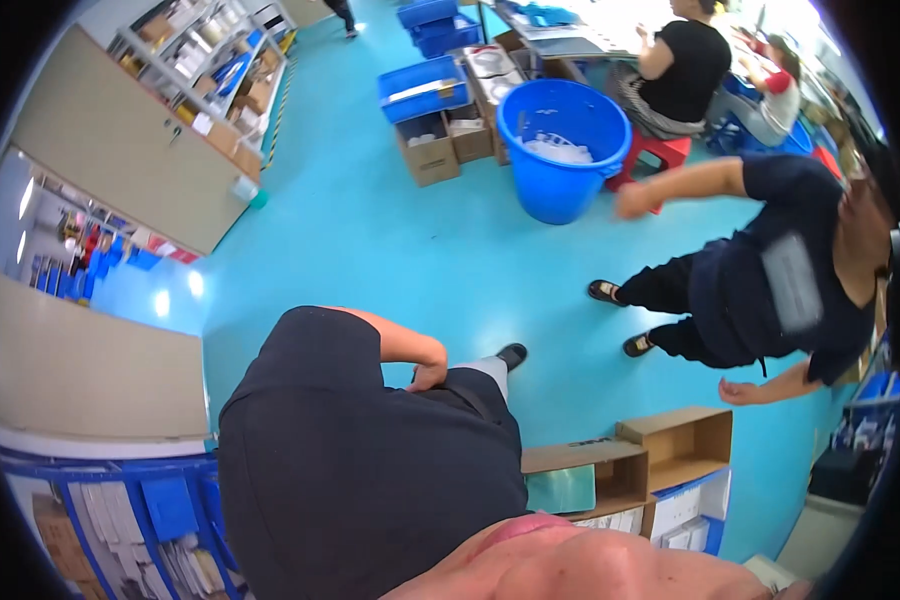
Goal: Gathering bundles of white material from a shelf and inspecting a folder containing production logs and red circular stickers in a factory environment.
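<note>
My left hand [429, 376] hangs bent at the wrist beside my hip, against the hem of my dark shirt [350, 450]. Its fingers point inward to the dark cloth and are partly hidden, so whether they grip anything is unclear. Below the shirt one leg in light grey shows, ending in a dark shoe [512, 356] on the turquoise floor [370, 220]. My right hand is out of the picture. Nearest to my body on the right are open cardboard boxes [687, 450], one with a light green sheet [560, 490] at its front.
A person in dark clothes [720, 290] stands at the right, arms apart. Ahead is a blue bin [560, 180] with whitish material, beside cardboard cartons [430, 155]. Seated people work at a table [570, 40]. Shelving [200, 70] and a beige partition [120, 130] line the left.
</note>
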Motion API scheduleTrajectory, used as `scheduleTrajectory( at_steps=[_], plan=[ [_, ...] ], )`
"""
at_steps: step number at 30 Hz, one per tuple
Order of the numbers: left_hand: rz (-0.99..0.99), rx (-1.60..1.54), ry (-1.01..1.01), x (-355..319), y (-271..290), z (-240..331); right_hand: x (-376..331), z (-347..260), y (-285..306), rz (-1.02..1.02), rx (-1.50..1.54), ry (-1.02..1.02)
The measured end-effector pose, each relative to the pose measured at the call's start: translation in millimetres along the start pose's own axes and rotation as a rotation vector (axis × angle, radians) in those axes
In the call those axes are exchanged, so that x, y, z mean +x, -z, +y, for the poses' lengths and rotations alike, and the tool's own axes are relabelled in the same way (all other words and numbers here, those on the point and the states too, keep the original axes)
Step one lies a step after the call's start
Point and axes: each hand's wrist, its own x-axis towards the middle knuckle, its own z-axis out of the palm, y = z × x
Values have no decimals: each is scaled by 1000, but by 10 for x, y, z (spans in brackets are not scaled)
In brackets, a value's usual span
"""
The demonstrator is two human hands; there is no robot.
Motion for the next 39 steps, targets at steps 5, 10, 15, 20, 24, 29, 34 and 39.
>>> scheduleTrajectory(
  at_steps=[5,10,15,20,24,29,34,39],
  plan=[
    [77,-63,-170,100,-321,-359,-87,-1065,-380,92,-82,146],
    [140,-112,-130,239,-832,-999,-16,-1383,-1138,4,-279,185],
    [130,-395,-27,-462,-1429,-1338,70,-1887,-2318,-219,-621,220],
    [849,-791,-72,1,-2176,-2155,176,-2150,-3609,-511,-1014,209],
    [1649,-1397,315,427,-3014,-2207,405,-2029,-4310,-515,-1229,112],
    [1399,-1713,145,1450,-3931,-2360,450,-2114,-5954,-396,-1294,140],
    [1288,-1770,120,2000,-4670,-3042,122,-1781,-7709,-423,-1288,255],
    [1632,-2285,302,998,-5626,-4121,-468,-1158,-9479,-653,-1665,374]
  ],
)
